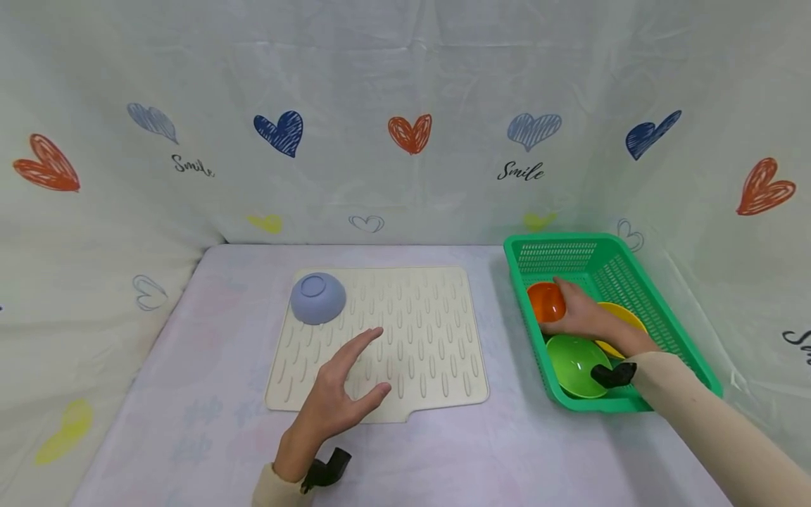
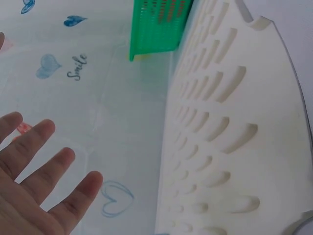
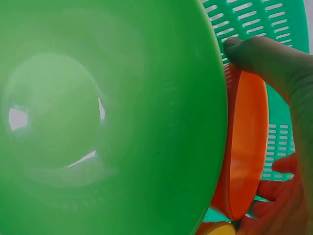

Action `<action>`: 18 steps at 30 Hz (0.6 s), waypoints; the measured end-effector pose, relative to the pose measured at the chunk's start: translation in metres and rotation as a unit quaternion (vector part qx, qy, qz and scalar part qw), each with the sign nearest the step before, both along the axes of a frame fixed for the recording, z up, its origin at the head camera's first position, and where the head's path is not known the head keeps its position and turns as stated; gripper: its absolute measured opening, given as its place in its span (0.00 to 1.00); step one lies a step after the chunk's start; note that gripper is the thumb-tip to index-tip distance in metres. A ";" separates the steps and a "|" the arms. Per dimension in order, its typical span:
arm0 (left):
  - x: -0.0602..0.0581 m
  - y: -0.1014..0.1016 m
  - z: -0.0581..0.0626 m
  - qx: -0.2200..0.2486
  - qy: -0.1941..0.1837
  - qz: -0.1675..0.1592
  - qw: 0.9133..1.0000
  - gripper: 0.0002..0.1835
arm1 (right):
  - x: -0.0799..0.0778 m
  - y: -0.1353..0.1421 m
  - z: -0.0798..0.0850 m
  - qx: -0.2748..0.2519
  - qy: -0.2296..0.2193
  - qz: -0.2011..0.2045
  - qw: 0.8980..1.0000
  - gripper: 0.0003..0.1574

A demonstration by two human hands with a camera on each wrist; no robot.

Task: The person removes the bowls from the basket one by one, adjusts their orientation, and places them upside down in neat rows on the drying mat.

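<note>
In the head view my right hand point(image 1: 575, 310) reaches into the green basket point(image 1: 678, 338) and grips an orange bowl point(image 1: 546, 301) by its sides. The right wrist view shows the thumb at one end of the orange bowl point(image 3: 248, 142) and the fingers curled at the other. Close beside it lies a light green bowl point(image 3: 112, 117), open side up, and a yellow dish point(image 1: 624, 318) sits partly hidden under the right wrist. My left hand point(image 1: 338, 394) hovers over the near part of the cream drying mat point(image 1: 437, 338), fingers and thumb spread, holding nothing.
An upside-down lavender bowl point(image 1: 318, 299) rests on the far left corner of the mat. The basket stands to the right of the mat, near the side curtain. Behind the table hangs a pale curtain point(image 1: 355, 70) printed with hearts.
</note>
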State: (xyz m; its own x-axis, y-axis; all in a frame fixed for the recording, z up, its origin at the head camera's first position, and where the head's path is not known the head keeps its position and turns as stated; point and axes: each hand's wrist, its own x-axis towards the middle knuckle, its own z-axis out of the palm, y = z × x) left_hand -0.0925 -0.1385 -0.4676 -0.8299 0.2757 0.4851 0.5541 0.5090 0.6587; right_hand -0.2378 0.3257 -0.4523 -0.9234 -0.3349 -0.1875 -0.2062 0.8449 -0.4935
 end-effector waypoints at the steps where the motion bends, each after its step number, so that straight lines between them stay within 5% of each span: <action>1: 0.000 0.000 0.001 0.002 0.000 -0.001 1.000 0.43 | 0.000 0.000 0.000 0.007 0.003 0.001 1.000 0.70; 18: -0.012 0.012 -0.010 0.031 0.010 -0.015 0.999 0.40 | 0.000 0.000 0.001 0.027 0.030 0.007 0.999 0.67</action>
